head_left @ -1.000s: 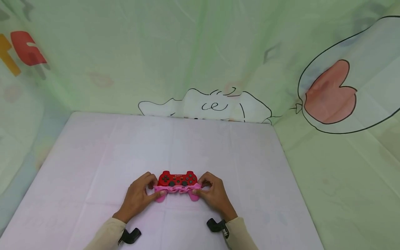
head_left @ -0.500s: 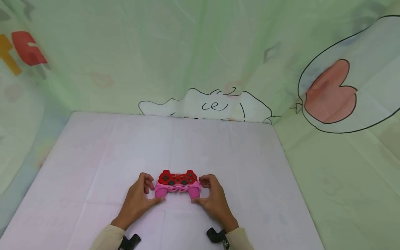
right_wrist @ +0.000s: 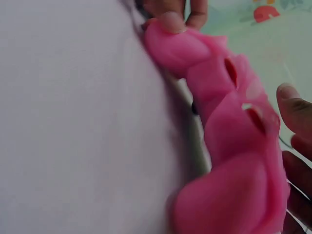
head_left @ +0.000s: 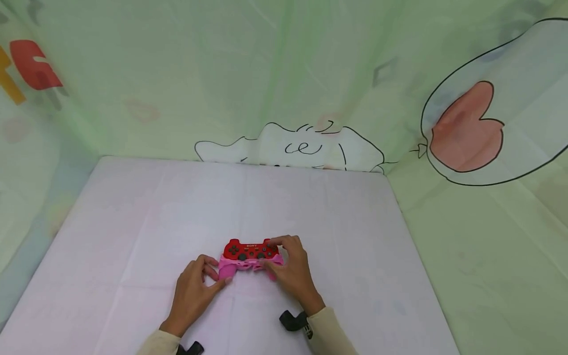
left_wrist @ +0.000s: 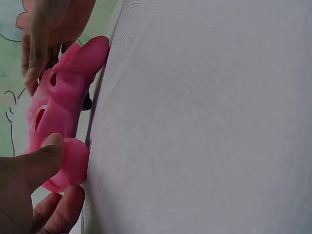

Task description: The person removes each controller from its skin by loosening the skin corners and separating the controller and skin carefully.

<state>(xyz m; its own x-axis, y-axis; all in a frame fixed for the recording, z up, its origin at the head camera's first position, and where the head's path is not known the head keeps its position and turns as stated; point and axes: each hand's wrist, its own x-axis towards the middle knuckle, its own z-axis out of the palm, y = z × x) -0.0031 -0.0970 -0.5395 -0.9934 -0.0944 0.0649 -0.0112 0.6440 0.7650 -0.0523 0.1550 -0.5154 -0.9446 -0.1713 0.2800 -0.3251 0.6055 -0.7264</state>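
Note:
A red game controller [head_left: 250, 250] marked SONY lies on the white cloth, its lower half inside a soft pink silicone sleeve [head_left: 244, 265]. My left hand [head_left: 191, 291] pinches the sleeve's left grip; in the left wrist view its thumb [left_wrist: 54, 141] presses on top, fingers underneath. Over the controller's right side is my right hand [head_left: 294, 271], index finger at the upper corner, thumb overlapping the sleeve's edge. The right wrist view shows that thumb [right_wrist: 290, 100] apart from the sleeve and fingers spread behind it. Slots show in the pink sleeve [right_wrist: 214, 92], and the right grip is partly hidden.
The white-covered table [head_left: 177, 212] surrounds the controller. A green printed curtain [head_left: 222, 74] hangs along the back, with another stretch at the right bearing a heart drawing [head_left: 468, 130]. Black wrist mounts [head_left: 293, 320] stick out near both beige sleeves.
The right hand has left the lower right grip and moved up and left over the controller's right side. The left hand stays at the left grip. The pink sleeve now reaches higher on the controller.

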